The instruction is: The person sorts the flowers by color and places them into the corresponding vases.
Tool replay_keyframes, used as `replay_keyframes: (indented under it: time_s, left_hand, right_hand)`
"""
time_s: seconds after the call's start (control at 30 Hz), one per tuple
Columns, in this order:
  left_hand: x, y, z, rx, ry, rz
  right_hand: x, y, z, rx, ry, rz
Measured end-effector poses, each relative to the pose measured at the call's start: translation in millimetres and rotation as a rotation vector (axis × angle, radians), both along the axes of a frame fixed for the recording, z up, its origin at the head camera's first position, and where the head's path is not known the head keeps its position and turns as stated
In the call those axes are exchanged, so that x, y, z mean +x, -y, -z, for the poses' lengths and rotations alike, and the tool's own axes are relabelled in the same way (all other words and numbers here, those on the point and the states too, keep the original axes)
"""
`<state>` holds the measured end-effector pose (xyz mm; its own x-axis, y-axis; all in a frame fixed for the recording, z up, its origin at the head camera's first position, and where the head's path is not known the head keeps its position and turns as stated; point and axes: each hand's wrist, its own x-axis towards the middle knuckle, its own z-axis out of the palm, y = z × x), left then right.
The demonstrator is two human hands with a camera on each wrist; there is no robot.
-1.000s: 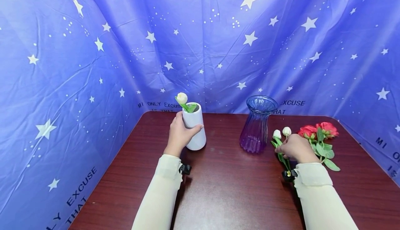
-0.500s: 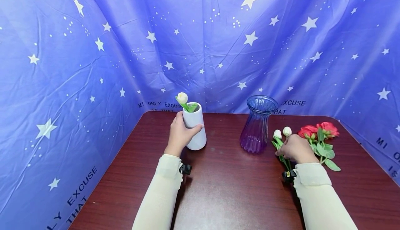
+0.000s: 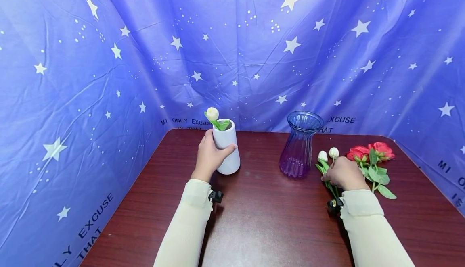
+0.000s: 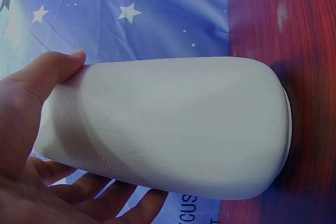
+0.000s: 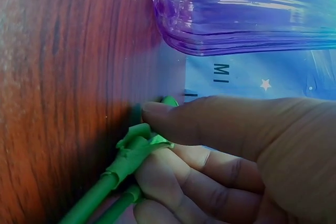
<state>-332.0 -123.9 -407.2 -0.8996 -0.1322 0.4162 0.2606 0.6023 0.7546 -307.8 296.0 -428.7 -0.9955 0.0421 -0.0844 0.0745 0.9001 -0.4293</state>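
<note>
A white vase (image 3: 227, 154) stands upright on the table, with one white tulip (image 3: 212, 114) and green leaves rising from its mouth. My left hand (image 3: 210, 157) grips its side; in the left wrist view the thumb lies along one flank and the fingers curve round the other. On the right, two white tulips (image 3: 322, 156) lie flat on the tabletop. My right hand (image 3: 345, 173) is over them, thumb and fingers closed about a green stem (image 5: 118, 169) near its leaves in the right wrist view. A second stem runs beside it, partly hidden by the fingers.
A blue-to-purple glass vase (image 3: 296, 154) stands just left of the tulips. Red roses (image 3: 379, 151) with green leaves lie beyond my right hand. The dark wood table (image 3: 261, 218) meets a blue star-patterned cloth (image 3: 232, 49) at the back and sides.
Almost nothing differs. My right hand has shifted very slightly at the tulip stems; the left hand and the white vase keep their place.
</note>
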Motion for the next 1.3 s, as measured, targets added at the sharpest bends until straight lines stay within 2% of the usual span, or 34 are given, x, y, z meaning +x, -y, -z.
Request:
replay_keyframes:
  time_s: [0.37,0.77,1.3]
  left_hand:
    - [-0.6,0.2,0.4,-0.003,-0.016,-0.007]
    - [-0.7,0.4,1.0,-0.002,-0.01,-0.008]
    - [-0.7,-0.6,1.3,0.0,0.0,-0.008]
  right_hand:
    - [-2.8,-0.9,4.3,0.031,-0.019,-0.008]
    - [-2.7,-1.3,3.9,0.009,-0.003,-0.007]
    - [3.0,-1.5,-2.1,-0.009,-0.001,0.003]
